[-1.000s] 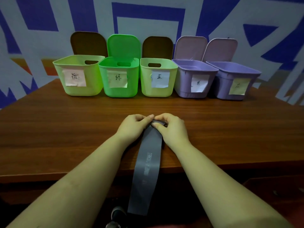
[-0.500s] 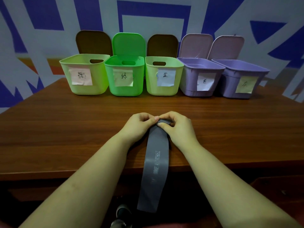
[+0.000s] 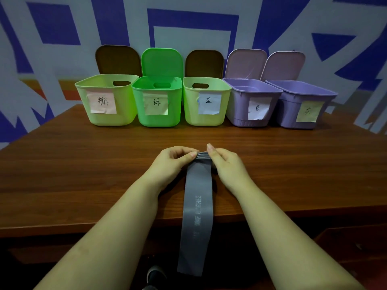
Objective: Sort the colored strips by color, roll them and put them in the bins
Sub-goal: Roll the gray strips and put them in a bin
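2 hands are working at the near middle of the counter (image 3: 83, 174): our left hand (image 3: 167, 164) and right hand (image 3: 227, 164) are pinching the rolled end of a grey strip (image 3: 198, 206) between them. Its loose tail is hanging over the counter's near edge. 5 open bins (image 3: 206, 101) are standing in a row at the far edge, each wearing a paper label.

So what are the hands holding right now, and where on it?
Both the left hand and right hand pinch the grey strip at its rolled far end; the rest trails over the table edge.
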The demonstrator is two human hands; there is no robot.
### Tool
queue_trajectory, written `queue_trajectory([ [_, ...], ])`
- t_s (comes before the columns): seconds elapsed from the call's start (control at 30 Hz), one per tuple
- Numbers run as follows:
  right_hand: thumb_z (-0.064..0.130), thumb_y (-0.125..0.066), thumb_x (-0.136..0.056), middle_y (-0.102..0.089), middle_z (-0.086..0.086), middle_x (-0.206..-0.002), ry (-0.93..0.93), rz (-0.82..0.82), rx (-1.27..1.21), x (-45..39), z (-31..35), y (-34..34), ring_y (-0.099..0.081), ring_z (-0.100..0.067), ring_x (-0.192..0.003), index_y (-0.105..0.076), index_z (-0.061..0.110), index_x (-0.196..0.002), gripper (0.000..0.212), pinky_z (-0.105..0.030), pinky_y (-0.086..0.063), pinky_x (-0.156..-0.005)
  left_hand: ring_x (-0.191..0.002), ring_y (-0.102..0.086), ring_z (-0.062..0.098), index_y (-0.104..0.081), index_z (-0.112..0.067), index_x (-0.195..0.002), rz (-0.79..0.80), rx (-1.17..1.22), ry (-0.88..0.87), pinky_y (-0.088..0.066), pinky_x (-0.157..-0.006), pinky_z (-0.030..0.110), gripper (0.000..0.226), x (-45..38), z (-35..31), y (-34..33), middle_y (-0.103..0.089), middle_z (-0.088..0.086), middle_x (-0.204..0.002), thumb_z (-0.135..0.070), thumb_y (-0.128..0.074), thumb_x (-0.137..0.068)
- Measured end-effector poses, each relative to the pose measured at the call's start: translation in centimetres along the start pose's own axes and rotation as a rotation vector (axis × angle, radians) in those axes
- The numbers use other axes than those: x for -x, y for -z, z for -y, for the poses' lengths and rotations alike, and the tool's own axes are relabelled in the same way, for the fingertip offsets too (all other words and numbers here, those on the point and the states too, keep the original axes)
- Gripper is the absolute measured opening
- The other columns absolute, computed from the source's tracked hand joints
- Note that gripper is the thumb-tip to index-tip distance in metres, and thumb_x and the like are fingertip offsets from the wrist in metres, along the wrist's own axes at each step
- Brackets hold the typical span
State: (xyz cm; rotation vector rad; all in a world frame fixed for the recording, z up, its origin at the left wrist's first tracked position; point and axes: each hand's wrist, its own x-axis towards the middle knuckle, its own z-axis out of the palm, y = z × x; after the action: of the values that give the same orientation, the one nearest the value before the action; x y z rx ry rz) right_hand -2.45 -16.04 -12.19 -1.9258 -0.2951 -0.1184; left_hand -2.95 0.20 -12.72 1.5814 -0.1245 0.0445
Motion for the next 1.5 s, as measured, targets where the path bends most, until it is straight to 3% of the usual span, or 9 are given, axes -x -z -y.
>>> queue_trajectory([
  [0.3, 0.015, -0.063, -0.089, -0.072, -0.004, -0.091, -0.016, 0.101, -0.265, -0.2, -0.5, 0.2, -0.068, -0.012, -0.086, -0.07, 0.016, -0.095, 0.009, -0.023, -0.052, -0.079, -0.092, -0.067, 0.018, -0.069, -0.017, -0.094, -0.006, 0.003, -0.041, -0.052, -0.083, 0.031, 0.01, 0.2, 0.1, -0.1, -0.071, 0.008, -0.098, -0.014, -0.061, -0.089],
  [0.47, 0.004, -0.061, -0.088, -0.072, -0.006, -0.093, -0.009, 0.135, -0.351, -0.1, -0.5, 0.5, -0.068, -0.011, -0.086, -0.069, 0.012, -0.099, 0.015, -0.019, -0.053, -0.076, -0.09, -0.068, 0.01, -0.066, -0.019, -0.106, -0.031, -0.079, -0.052, -0.052, -0.076, 0.021, 0.016, 0.4, -0.1, -0.3, -0.071, 0.003, -0.099, -0.021, -0.059, -0.091],
  [0.6, 0.002, -0.062, -0.087, -0.071, -0.009, -0.099, -0.001, 0.108, -0.382, -0.2, -0.7, 0.7, -0.067, -0.017, -0.095, -0.068, 0.014, -0.099, 0.018, -0.026, -0.054, -0.084, -0.086, -0.068, 0.008, -0.066, -0.019, -0.106, 0.007, -0.199, -0.057, -0.05, -0.072, 0.018, 0.021, 0.5, -0.3, -0.7, -0.072, -0.002, -0.094, -0.031, -0.054, -0.094],
  [0.8, -0.004, -0.061, -0.085, -0.069, -0.004, -0.102, 0.036, 0.107, -0.349, -0.2, -0.8, 0.4, -0.065, -0.013, -0.098, -0.065, 0.021, -0.096, 0.027, -0.021, -0.053, -0.085, -0.096, -0.069, 0.017, -0.064, -0.011, -0.113, 0.119, -0.004, 0.008, -0.053, -0.08, 0.024, 0.023, 0.3, -0.3, 0.0, -0.072, 0.006, -0.102, -0.017, -0.057, -0.093],
  [1.0, -0.001, -0.057, -0.09, -0.068, 0.0, -0.102, 0.039, 0.127, -0.275, -0.3, -0.8, 0.3, -0.064, -0.006, -0.095, -0.062, 0.019, -0.104, 0.025, -0.013, -0.051, -0.078, -0.092, -0.07, 0.016, -0.063, -0.012, -0.11, 0.057, -0.066, -0.007, -0.054, -0.08, 0.026, 0.02, 0.3, 0.0, -0.4, -0.072, 0.007, -0.1, -0.014, -0.06, -0.091],
  [1.1, 0.004, -0.057, -0.09, -0.068, 0.002, -0.1, 0.021, 0.12, -0.244, -0.4, -0.7, 0.3, -0.064, -0.01, -0.095, -0.063, 0.025, -0.099, 0.024, -0.019, -0.052, -0.081, -0.091, -0.069, 0.015, -0.064, -0.015, -0.106, 0.035, -0.133, -0.042, -0.054, -0.082, 0.027, 0.016, 0.4, 0.1, -0.5, -0.072, 0.008, -0.099, -0.015, -0.06, -0.091],
  [1.23, 0.024, -0.062, -0.089, -0.07, 0.0, -0.098, 0.006, 0.072, -0.218, -0.6, -0.7, 0.4, -0.064, -0.016, -0.095, -0.069, 0.023, -0.091, 0.008, -0.03, -0.05, -0.086, -0.095, -0.068, 0.011, -0.064, -0.017, -0.108, 0.03, -0.257, -0.12, -0.054, -0.083, 0.024, 0.018, 0.6, 0.1, -0.5, -0.071, 0.002, -0.101, -0.017, -0.061, -0.09],
  [1.5, 0.017, -0.067, -0.086, -0.071, -0.007, -0.097, 0.014, 0.011, -0.258, -0.8, -1.4, 0.4, -0.065, -0.026, -0.101, -0.071, 0.026, -0.085, 0.009, -0.037, -0.052, -0.088, -0.097, -0.067, 0.011, -0.064, -0.016, -0.113, 0.099, -0.198, -0.036, -0.05, -0.087, 0.028, 0.026, 0.2, 0.2, -0.7, -0.072, 0.0, -0.104, -0.032, -0.057, -0.093],
])
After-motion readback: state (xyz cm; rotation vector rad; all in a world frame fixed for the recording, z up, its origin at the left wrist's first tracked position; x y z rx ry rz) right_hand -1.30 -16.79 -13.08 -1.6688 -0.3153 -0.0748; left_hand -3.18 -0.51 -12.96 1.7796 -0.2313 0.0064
